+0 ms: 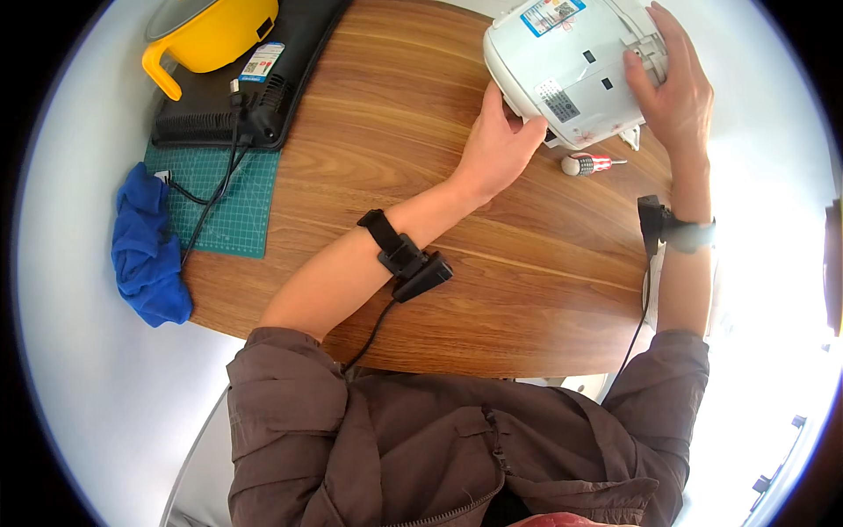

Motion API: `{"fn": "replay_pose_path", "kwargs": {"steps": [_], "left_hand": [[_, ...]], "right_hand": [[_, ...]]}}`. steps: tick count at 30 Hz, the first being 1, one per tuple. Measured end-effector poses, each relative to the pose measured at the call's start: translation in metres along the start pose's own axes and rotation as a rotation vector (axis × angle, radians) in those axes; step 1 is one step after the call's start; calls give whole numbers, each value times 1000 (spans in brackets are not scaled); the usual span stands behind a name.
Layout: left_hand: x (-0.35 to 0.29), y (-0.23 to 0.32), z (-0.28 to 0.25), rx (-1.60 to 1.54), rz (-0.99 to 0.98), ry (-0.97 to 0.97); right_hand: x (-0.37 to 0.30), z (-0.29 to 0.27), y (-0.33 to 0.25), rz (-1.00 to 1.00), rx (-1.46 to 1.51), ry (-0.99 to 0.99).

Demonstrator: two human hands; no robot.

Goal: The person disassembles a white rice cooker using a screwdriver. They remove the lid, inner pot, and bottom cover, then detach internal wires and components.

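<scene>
A white boxy appliance (575, 83) with rounded edges, printed flowers and stickers lies tipped on its side at the far right of the table; its exact kind is unclear. My left hand (502, 140) grips its near left edge, thumb along the rim and fingers partly hidden beneath. My right hand (680, 88) clasps its right end, the thumb pressing on a moulded white part there. Just below the appliance, near its bottom edge, lies a short screwdriver (595, 164) with a red and clear handle. A small white piece (630, 137) shows beside the appliance.
At the far left a yellow pot with a handle (211, 39) stands on a black flat appliance (219, 119) with cables. Under it is a green cutting mat (250, 206); a blue cloth (149, 246) hangs over the table's left edge. Cabled black devices are strapped to my forearms.
</scene>
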State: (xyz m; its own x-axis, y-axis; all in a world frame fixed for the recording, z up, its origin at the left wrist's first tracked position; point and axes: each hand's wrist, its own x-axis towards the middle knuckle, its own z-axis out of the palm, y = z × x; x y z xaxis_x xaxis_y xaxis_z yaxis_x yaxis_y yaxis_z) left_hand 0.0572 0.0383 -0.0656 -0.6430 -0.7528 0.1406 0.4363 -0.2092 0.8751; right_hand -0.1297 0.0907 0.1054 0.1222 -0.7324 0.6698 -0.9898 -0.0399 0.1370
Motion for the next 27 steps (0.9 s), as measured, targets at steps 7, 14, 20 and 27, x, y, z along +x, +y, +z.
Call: {"fn": "replay_pose_path", "kwargs": {"steps": [7, 14, 20, 27], "left_hand": [[3, 12, 7, 165, -25, 122], [4, 15, 8, 167, -33, 129], [5, 12, 9, 101, -82, 114], [1, 4, 2, -50, -94, 112]], "right_hand": [[-5, -4, -8, -12, -51, -9], [-5, 8, 6, 21, -109, 5], [-6, 11, 2, -90, -175, 49], [-6, 11, -5, -155, -169, 52]]}}
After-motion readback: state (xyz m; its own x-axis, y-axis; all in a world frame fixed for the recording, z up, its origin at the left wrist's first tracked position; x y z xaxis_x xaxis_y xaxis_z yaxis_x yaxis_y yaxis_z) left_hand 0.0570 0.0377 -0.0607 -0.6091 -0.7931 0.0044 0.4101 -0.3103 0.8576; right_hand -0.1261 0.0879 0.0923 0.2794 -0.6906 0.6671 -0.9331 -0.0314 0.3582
